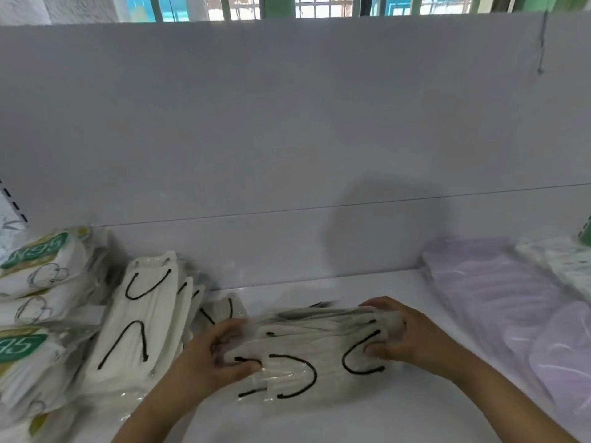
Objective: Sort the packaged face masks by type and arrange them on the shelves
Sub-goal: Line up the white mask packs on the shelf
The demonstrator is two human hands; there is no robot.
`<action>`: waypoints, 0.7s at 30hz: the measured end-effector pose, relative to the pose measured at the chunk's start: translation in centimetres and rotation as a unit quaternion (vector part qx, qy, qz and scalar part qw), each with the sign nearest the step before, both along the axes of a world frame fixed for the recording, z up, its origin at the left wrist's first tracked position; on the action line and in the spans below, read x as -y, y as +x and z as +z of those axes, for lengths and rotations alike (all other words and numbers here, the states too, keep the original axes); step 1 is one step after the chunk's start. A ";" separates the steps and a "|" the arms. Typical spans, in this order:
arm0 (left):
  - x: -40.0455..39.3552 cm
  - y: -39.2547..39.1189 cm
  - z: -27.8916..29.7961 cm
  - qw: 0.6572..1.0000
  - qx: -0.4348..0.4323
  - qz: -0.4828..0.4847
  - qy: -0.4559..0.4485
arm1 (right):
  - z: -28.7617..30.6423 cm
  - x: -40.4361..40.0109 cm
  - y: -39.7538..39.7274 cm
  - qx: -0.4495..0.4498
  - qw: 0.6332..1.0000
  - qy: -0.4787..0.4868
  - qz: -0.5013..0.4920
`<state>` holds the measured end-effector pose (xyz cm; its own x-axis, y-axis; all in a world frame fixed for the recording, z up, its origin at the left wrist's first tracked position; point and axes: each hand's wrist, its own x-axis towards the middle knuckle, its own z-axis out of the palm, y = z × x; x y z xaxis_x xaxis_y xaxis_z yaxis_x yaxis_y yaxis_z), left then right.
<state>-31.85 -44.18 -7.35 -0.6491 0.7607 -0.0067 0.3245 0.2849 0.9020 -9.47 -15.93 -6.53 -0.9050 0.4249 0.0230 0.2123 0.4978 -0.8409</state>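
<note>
A person's left hand (pixel 224 350) and right hand (pixel 396 337) clasp the two ends of a stack of bagged white masks with black ear loops (pixel 307 356) on the white shelf (pixel 367 417). The packs look light, soft and slippery in their film, so gripping both ends seems safest.

Green-labelled mask packs (pixel 30 282) at far left: cut off by left edge; print blurred, only "95" partly legible

Lilac packs (pixel 499 298) at right: smeared, pack count cannot be told; lower ones run off right edge

Pale patterned packs (pixel 563 260) in right corner: cut by edge, pattern unreadable

Left hand (pixel 220 353) and right hand (pixel 399 337): fingertips hidden behind the ends of the white mask stack (pixel 307 356); forearms leave the bottom edge

Rear layers of that stack blurred, number uncertain
</note>
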 end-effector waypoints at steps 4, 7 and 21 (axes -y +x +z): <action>-0.4 1.8 -0.7 0.995 0.051 -0.090 -0.013 | -2.2 0.4 -0.3 0.014 0.998 -0.040 0.037; -1.8 2.8 -0.2 0.994 -0.001 -0.107 -0.021 | -2.1 0.4 -1.2 0.034 0.996 -0.045 0.073; -2.0 3.9 1.9 0.994 0.066 -0.086 0.015 | -1.5 -0.5 -0.6 0.036 0.994 -0.073 0.078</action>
<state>-27.92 -42.13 -5.49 -0.5049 0.8612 -0.0582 0.2447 0.2074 0.9472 -10.04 -15.42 -8.01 -0.9571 0.2736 -0.0957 0.2044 0.4030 -0.8921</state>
